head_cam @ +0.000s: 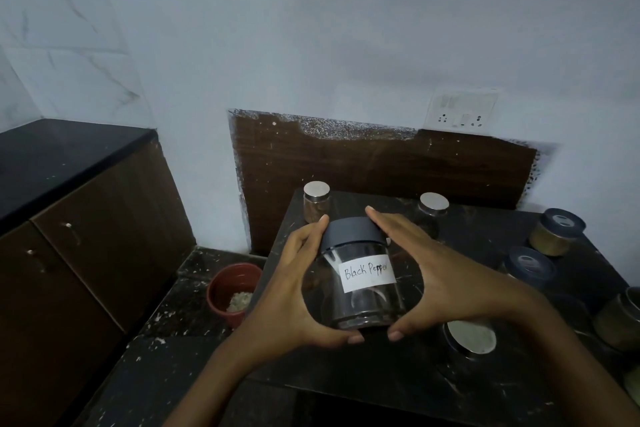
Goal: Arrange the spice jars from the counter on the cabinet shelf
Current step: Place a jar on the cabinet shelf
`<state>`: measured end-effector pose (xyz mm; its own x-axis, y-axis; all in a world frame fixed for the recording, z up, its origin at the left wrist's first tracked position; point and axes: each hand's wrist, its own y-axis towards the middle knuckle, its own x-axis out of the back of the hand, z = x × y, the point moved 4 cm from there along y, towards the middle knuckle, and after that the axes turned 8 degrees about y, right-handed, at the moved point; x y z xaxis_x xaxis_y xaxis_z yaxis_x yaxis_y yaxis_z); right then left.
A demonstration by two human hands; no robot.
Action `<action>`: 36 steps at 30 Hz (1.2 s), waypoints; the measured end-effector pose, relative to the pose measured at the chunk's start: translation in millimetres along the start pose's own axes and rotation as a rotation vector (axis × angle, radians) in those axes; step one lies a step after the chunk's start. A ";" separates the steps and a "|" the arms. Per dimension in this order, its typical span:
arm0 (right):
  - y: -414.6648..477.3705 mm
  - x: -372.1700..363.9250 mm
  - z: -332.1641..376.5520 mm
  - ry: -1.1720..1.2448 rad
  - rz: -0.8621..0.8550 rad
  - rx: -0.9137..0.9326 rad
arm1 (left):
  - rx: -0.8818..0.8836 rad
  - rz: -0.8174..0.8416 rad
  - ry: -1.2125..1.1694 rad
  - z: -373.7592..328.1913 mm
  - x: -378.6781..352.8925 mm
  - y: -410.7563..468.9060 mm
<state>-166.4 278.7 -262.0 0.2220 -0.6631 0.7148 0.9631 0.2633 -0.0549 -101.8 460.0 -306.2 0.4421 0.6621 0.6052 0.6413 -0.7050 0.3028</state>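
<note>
the left hand (pixel 294 288) and right hand (pixel 436 274) clasp the clear round black-lidded glass jar (pixel 360 274) from both sides, tilted over the dark stone counter (pixel 398 367), label up, probably for reading. i count three steel-lidded jars (pixel 316 207) and two dark-lidded jars (pixel 557 231) waiting there, others cut off.

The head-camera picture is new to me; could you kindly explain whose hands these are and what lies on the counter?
There is no machine here: a person wears one camera on the head, and it looks down at their own hands. The left hand and right hand together hold a clear jar with a dark lid, labelled Black Pepper and tilted. Below it is a dark counter bearing more spice jars: silver-lidded jars and, at the right, dark-lidded jars. A red pot sits lower left, near a brown cabinet.
</note>
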 end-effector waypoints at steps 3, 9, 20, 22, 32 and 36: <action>0.1 1.9 1.3 0.007 -0.031 0.008 | -0.017 -0.001 0.007 -1.4 2.4 2.4; 2.1 12.7 10.7 0.008 -0.094 0.031 | -0.082 0.019 0.038 -7.5 15.4 16.4; 15.1 104.5 59.3 -0.201 -0.374 0.174 | -0.334 -0.041 0.355 -66.0 84.8 102.7; 17.9 130.5 68.2 -0.248 -0.428 0.202 | -0.376 -0.073 0.418 -82.0 100.0 125.9; 55.3 263.8 95.0 -0.466 -0.624 0.384 | -0.531 -0.265 0.679 -148.8 161.7 248.9; 83.8 316.6 95.9 -0.500 -0.687 0.456 | -0.533 -0.318 0.711 -164.0 186.2 302.2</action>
<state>-30.0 157.9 26.5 -0.5600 -0.4263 0.7105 0.6839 0.2462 0.6868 71.5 328.5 18.7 -0.3031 0.6567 0.6906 0.2173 -0.6579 0.7210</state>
